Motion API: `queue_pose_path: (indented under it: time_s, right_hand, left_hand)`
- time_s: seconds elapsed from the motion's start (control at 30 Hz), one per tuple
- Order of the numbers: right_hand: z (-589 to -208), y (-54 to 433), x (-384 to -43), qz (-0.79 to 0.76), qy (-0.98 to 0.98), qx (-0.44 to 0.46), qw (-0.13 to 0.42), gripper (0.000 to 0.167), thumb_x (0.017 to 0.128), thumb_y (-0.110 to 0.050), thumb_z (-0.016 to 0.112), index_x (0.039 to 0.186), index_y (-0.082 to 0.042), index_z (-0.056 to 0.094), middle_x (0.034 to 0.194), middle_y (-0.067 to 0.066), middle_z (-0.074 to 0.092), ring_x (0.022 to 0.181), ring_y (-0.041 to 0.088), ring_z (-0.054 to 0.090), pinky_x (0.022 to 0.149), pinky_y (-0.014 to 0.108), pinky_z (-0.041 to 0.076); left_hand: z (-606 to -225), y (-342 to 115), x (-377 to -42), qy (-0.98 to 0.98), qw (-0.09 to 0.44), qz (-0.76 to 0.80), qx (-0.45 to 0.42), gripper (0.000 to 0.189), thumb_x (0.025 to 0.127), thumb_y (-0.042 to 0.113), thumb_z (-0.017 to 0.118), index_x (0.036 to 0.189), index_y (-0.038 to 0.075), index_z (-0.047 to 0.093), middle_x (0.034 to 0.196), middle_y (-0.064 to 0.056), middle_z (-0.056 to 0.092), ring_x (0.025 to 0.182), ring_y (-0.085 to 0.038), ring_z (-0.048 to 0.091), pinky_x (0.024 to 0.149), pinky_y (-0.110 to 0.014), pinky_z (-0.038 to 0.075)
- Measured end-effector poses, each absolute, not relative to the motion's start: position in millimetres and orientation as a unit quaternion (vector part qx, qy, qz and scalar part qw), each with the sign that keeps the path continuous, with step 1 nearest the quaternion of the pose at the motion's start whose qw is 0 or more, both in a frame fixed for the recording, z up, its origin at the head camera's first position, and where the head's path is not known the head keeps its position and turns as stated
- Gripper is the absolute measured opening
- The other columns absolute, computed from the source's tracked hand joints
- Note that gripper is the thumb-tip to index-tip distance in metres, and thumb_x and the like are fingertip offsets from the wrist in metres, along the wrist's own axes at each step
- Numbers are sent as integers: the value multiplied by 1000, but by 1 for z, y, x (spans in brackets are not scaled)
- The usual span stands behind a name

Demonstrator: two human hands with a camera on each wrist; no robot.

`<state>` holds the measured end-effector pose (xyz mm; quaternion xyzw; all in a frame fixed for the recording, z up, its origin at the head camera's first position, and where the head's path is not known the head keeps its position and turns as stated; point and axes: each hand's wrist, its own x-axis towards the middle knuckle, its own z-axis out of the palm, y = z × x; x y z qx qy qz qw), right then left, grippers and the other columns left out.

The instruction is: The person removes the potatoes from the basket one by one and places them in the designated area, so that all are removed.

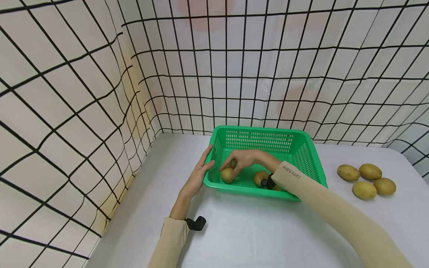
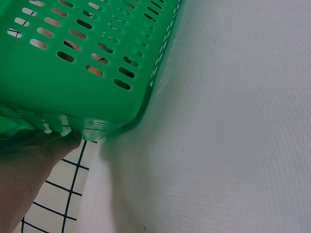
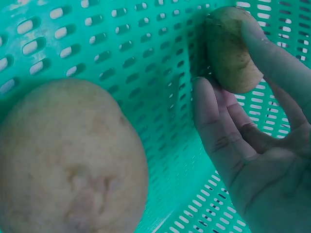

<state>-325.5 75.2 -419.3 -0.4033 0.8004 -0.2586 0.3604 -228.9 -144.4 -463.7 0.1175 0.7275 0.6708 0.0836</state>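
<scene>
A green plastic basket with slotted walls stands on the white table. My left hand lies along the outside of its left wall, fingers extended and thumb at the rim; in the left wrist view, the fingers touch the slotted side. My right hand reaches down into the basket and pinches a potato at the left end, thumb on one face and fingers beside it. Another potato sits under the right wrist, large in the right wrist view. Part of a further one shows beside it, mostly hidden by the wrist camera.
Several potatoes lie grouped on the table to the right of the basket. Black wire grid panels rise behind the basket and on the left, with pale sheeting behind them.
</scene>
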Motion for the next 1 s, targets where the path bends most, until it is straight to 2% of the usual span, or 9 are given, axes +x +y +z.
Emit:
queue_pose_path:
  time_s: [0.13, 0.23, 0.43, 0.67, 0.8, 1.0]
  right_hand:
    - [-422, 72, -324, -256, 802, -402, 360, 49, 91, -11, 79, 139, -12, 67, 136, 10, 70, 84, 9, 65, 65, 20, 44]
    - [-422, 70, -324, -257, 802, -401, 360, 49, 91, -10, 79, 138, -11, 67, 134, 10, 71, 75, 7, 60, 60, 20, 37]
    - [-420, 68, -322, -258, 801, -411, 351, 47, 90, -8, 80, 136, -8, 69, 133, 9, 71, 82, 7, 62, 63, 20, 42]
    - [-418, 66, -319, -252, 804, -412, 346, 45, 91, -12, 80, 135, -9, 70, 109, 6, 79, 66, 10, 55, 57, 21, 41]
    - [-417, 65, -317, -255, 805, -404, 352, 45, 91, -13, 80, 134, -8, 70, 110, 6, 79, 74, 14, 66, 64, 26, 52]
    - [-420, 65, -319, -254, 802, -420, 341, 45, 90, -15, 82, 133, -8, 71, 119, 5, 77, 91, 10, 64, 73, 24, 53]
  left_hand:
    - [-465, -145, -228, 728, 83, 670, 117, 62, 110, 35, 42, 165, 40, 16, 175, 8, 5, 163, -26, -2, 128, -63, 5]
    - [-465, -145, -228, 729, 84, 669, 118, 61, 110, 35, 42, 165, 40, 16, 175, 8, 5, 163, -25, -2, 128, -63, 5]
    - [-464, -144, -229, 725, 88, 673, 119, 61, 110, 32, 41, 165, 40, 15, 175, 7, 4, 163, -26, -2, 128, -63, 5]
    - [-463, -144, -229, 724, 88, 673, 119, 61, 110, 31, 40, 166, 39, 15, 175, 6, 3, 163, -27, -2, 128, -63, 5]
    - [-463, -144, -228, 729, 87, 669, 117, 61, 110, 31, 41, 165, 40, 15, 175, 7, 4, 163, -25, -2, 128, -63, 5]
    - [-463, -144, -229, 729, 86, 669, 118, 61, 111, 32, 40, 165, 40, 15, 175, 8, 5, 163, -26, -2, 128, -63, 6]
